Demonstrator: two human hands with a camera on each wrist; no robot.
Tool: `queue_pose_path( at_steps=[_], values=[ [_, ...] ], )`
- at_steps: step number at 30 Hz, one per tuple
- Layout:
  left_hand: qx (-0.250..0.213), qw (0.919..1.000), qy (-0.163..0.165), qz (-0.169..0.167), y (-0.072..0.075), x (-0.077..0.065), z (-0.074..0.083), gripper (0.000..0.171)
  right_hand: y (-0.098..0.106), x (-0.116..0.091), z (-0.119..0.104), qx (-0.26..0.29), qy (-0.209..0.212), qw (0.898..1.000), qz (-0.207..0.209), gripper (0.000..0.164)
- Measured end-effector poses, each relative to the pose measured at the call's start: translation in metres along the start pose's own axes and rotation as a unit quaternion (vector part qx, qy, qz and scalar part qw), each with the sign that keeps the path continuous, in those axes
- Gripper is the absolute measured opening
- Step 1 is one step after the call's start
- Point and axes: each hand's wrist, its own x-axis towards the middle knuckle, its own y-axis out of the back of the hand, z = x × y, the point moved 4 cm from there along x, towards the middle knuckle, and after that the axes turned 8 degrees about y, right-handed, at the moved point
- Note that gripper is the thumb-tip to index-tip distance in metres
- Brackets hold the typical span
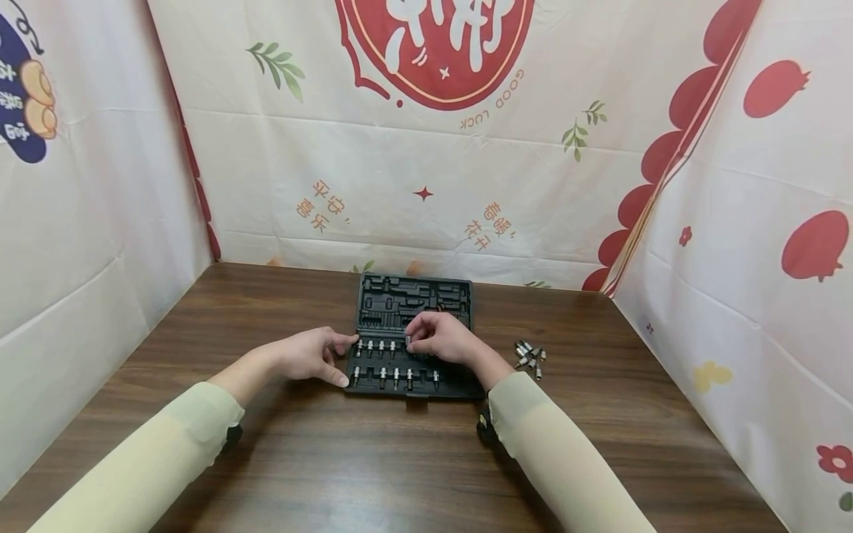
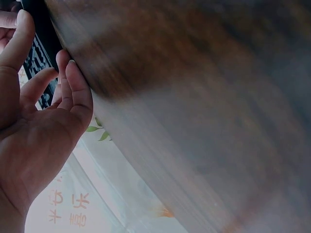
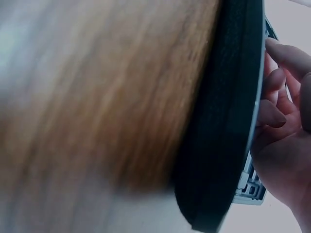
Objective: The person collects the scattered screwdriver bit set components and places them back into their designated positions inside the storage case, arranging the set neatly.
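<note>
A black tool case (image 1: 460, 379) lies open on the table, its lid folded back toward the wall. Two rows of silver bit sockets (image 1: 396, 376) stand in the base. My right hand (image 1: 448, 339) is over the back row and pinches a small bit socket (image 1: 408, 340) between thumb and fingers; its lower end is hidden. At the case's left side, my left hand (image 1: 312, 355) rests with thumb and index finger spread, the thumb at the front corner. In the left wrist view, its fingers (image 2: 77, 92) touch the case edge.
To the right of the case, a small pile of loose bit sockets (image 1: 530, 357) lies on the brown wooden table (image 1: 320, 459). Printed cloth walls (image 1: 426, 163) close in the back and both sides. The moulded lid (image 1: 380, 290) stands behind the base.
</note>
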Motion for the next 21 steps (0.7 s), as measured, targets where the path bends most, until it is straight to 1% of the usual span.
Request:
queue_pose_path(
  at_steps=[9,15,21],
  values=[
    [-0.004,1.0000,0.007,0.003,-0.0001,0.0009,-0.0010,0.094,-0.0046,0.0025,-0.0041,-0.046,-0.008,0.999,-0.005,0.014],
    [-0.006,0.9999,0.012,0.005,-0.0005,0.0013,-0.0018,0.094,-0.0065,0.0056,-0.0019,-0.075,-0.004,0.997,-0.003,0.013],
    [-0.009,0.9998,0.016,0.006,-0.0003,0.0014,-0.0013,0.094,-0.0076,0.0075,0.0000,-0.097,-0.012,0.995,-0.002,0.013]
  ],
)
